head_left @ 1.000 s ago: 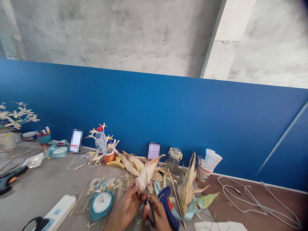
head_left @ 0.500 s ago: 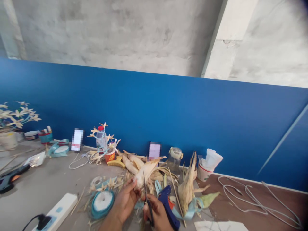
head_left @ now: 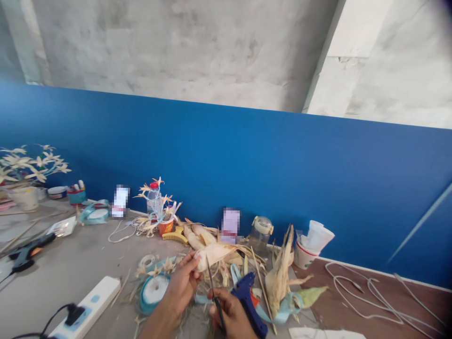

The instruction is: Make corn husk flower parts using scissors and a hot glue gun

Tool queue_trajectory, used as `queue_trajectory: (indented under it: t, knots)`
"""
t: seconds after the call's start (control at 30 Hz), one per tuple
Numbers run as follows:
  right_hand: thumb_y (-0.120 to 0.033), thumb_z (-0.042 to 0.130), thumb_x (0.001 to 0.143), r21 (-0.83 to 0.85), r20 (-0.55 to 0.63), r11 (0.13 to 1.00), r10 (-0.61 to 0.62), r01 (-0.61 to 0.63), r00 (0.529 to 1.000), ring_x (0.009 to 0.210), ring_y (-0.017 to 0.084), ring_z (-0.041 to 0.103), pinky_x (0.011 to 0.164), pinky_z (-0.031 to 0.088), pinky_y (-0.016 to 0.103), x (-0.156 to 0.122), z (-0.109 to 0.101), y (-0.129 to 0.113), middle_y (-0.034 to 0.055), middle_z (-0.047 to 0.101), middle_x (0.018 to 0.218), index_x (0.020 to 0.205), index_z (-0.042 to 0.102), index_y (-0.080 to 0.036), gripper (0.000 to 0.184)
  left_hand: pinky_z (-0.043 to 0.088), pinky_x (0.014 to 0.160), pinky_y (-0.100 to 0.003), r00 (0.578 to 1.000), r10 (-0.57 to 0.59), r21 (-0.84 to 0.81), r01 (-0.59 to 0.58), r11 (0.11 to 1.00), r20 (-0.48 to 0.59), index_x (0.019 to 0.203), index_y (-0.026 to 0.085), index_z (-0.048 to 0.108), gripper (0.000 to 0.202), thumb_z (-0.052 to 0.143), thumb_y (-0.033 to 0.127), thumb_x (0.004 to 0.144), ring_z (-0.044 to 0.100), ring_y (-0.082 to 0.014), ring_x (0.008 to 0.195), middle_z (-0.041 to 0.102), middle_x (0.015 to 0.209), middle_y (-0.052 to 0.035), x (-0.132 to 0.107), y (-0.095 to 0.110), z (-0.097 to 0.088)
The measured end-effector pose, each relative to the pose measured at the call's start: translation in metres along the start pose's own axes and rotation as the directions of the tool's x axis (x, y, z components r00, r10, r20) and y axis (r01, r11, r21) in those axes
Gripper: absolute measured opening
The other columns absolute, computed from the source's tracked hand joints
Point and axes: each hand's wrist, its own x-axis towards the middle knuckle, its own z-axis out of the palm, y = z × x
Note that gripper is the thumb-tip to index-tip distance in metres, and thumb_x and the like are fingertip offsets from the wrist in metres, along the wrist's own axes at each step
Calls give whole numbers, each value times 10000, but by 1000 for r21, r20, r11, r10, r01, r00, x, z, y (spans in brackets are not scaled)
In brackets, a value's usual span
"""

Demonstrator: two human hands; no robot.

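My left hand (head_left: 183,285) grips a pale dried corn husk (head_left: 216,253) by its thick end, with the tapered end pointing away to the right. My right hand (head_left: 231,313) is closed around dark-handled scissors (head_left: 211,278), whose blades point up beside the husk's near end. Whether the blades touch the husk I cannot tell. A blue hot glue gun (head_left: 247,301) lies just right of my right hand. Close to my left wrist is a roll of teal ribbon (head_left: 154,292). Husk scraps lie on the table behind and under my hands.
A white power strip (head_left: 90,308) and a black glue gun (head_left: 28,254) lie at left. Behind my hands stand a husk flower arrangement in a red cup (head_left: 165,228), a phone (head_left: 230,226) and a jar (head_left: 260,233). A standing husk bundle (head_left: 280,278), paper cup (head_left: 305,254) and white cable (head_left: 367,292) are rightward.
The husk has tipped lower, its tapered end now pointing more to the right. The scissors have come slightly away and down from it. The whole view has shifted a little left.
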Motion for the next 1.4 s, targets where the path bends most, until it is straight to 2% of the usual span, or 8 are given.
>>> queue_trajectory:
  t: [0.2, 0.4, 0.53, 0.67, 0.83, 1.07, 1.27, 1.4]
  knots:
    - [-578, 654, 664, -11, 8, 999, 34, -34, 999, 420, 70, 296, 434, 253, 194, 0, 0, 1, -97, 382, 481, 833, 505, -218, 425, 378, 437, -176, 1000, -1, 14, 1, 1000, -3, 743, 141, 659, 312, 856, 213, 511, 372, -11, 386, 588, 587, 47, 3, -1, -6]
    - [-499, 651, 686, -31, 23, 998, 54, -54, 998, 419, 67, 294, 432, 246, 190, 0, -2, 3, -104, 379, 467, 834, 513, -204, 357, 345, 438, -171, 996, 89, 108, -86, 990, -20, 757, 133, 670, 306, 833, 249, 526, 385, -28, 419, 598, 608, 27, 9, -3, -11]
    - [-434, 634, 705, -44, 15, 997, 65, -65, 998, 414, 63, 296, 423, 237, 184, 0, -4, 5, -109, 372, 466, 829, 516, -197, 293, 343, 455, -178, 984, 168, 187, -156, 970, -52, 769, 146, 665, 302, 815, 274, 540, 447, -60, 469, 614, 625, 18, 10, -3, -11]
    - [-368, 647, 703, -65, 33, 996, 71, -69, 997, 430, 63, 318, 438, 244, 182, -1, -5, 5, -99, 406, 487, 832, 536, -193, 244, 399, 525, -207, 975, 205, 211, -182, 960, -90, 833, 174, 640, 314, 790, 280, 579, 536, -109, 543, 619, 623, 12, 5, -1, -8]
    - [-330, 634, 714, -67, 82, 996, 72, -67, 994, 437, 62, 295, 444, 235, 186, -1, -7, 9, -98, 384, 495, 812, 552, -193, 188, 420, 542, -234, 971, 213, 202, -188, 961, -109, 884, 182, 597, 387, 792, 314, 578, 550, -136, 558, 569, 574, 38, 2, 0, -5]
    - [-318, 627, 676, -119, 87, 986, 131, -120, 988, 441, 68, 310, 441, 238, 192, -3, -7, 12, -95, 377, 515, 830, 564, -191, 209, 356, 451, -186, 972, 206, 272, -169, 947, -113, 924, 194, 571, 441, 785, 372, 582, 435, -75, 440, 475, 530, 93, 4, 0, -5]
    - [-309, 616, 681, -127, 90, 980, 168, -156, 982, 421, 68, 297, 434, 225, 198, -4, -9, 12, -103, 370, 484, 850, 587, -178, 216, 302, 419, -178, 987, 143, 292, -118, 949, -68, 911, 182, 573, 441, 781, 394, 585, 400, -56, 388, 476, 514, 91, 7, 4, -9]
    - [-265, 583, 685, -154, 88, 977, 163, -148, 983, 422, 68, 317, 437, 237, 192, -4, -11, 12, -99, 389, 487, 855, 590, -177, 192, 283, 410, -172, 988, 133, 306, -102, 947, -83, 895, 174, 575, 452, 795, 382, 559, 392, -53, 384, 477, 495, 92, 6, 6, -9]
